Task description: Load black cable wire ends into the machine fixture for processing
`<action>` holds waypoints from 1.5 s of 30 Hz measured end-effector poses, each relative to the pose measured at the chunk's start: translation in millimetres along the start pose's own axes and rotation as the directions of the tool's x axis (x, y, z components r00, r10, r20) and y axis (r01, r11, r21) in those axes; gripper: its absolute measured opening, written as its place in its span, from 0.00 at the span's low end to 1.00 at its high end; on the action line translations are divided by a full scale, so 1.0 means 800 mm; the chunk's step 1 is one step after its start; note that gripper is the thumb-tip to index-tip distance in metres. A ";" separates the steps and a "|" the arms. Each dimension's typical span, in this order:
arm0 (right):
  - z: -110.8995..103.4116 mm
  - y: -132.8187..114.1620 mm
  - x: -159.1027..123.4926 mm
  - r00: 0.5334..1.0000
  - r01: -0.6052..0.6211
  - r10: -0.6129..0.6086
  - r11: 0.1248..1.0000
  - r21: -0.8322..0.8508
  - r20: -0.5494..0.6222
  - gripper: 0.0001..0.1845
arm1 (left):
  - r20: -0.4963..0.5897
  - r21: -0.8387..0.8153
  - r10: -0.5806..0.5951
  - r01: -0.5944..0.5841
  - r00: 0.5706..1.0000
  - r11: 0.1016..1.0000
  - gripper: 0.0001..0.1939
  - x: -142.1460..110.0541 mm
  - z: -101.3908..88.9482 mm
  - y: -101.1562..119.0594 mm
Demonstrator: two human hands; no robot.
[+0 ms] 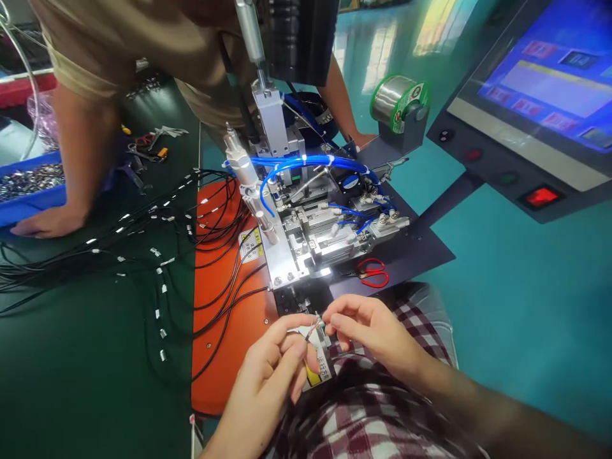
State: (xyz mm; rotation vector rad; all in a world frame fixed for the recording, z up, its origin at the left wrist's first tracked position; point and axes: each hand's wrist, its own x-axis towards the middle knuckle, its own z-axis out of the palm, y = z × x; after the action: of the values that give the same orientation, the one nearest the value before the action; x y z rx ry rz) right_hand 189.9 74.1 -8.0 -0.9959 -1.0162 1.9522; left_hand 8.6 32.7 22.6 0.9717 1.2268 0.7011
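My left hand is closed on a thin cable, with its fine stripped wires sticking up between thumb and fingers. Close against those wire ends, my right hand pinches with thumb and forefinger; what lies in that pinch is too small to make out. Both hands are just in front of a metal bench machine with blue air tubes. Red-handled snips lie at the machine's right front.
Many black cables with metal ends spread over the orange board and dark green table. A solder spool and a screen panel stand right. Across the table, a co-worker leans a hand near a blue bin.
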 end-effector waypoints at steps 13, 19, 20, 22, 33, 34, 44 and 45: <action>0.014 0.006 0.010 0.997 -0.074 0.070 0.988 0.138 0.035 0.16 | -0.002 -0.092 0.007 -0.007 1.000 0.996 0.19 0.000 0.002 -0.005; 0.020 0.001 0.007 0.996 -0.070 0.072 0.996 0.049 -0.043 0.18 | -0.044 -0.081 0.020 -0.023 0.999 0.996 0.20 -0.006 0.005 -0.009; 0.020 0.003 0.006 0.997 -0.066 0.069 0.996 0.060 -0.044 0.17 | -0.048 -0.087 0.024 -0.028 0.999 0.996 0.20 -0.006 0.005 -0.011; 0.022 0.009 0.005 0.997 -0.068 0.071 0.992 0.103 -0.026 0.16 | -0.056 -0.109 0.035 -0.040 0.998 0.993 0.19 -0.006 0.007 -0.013; 0.030 0.018 0.006 0.982 -0.181 0.154 0.930 0.319 0.107 0.15 | -0.044 -0.282 0.034 -0.045 0.998 0.958 0.16 -0.002 0.015 -0.013; 0.029 0.016 0.005 0.990 -0.137 0.129 0.961 0.242 0.052 0.15 | -0.045 -0.271 0.034 -0.045 0.998 0.962 0.16 -0.002 0.015 -0.013; 0.021 0.020 -0.011 0.808 0.438 -0.586 0.657 -0.613 -0.051 0.10 | -0.117 -0.175 0.045 -0.065 0.992 0.982 0.16 0.001 0.016 -0.013; 0.019 0.022 -0.013 0.771 0.478 -0.637 0.580 -0.659 -0.002 0.12 | -0.122 -0.170 0.045 -0.065 0.991 0.983 0.16 0.001 0.016 -0.013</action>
State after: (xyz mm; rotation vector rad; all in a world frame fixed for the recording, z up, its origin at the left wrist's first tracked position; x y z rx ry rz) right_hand 177.4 52.5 -13.8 -1.0367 -1.6550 0.9220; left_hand 20.5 26.0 13.7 0.8317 1.2229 0.9049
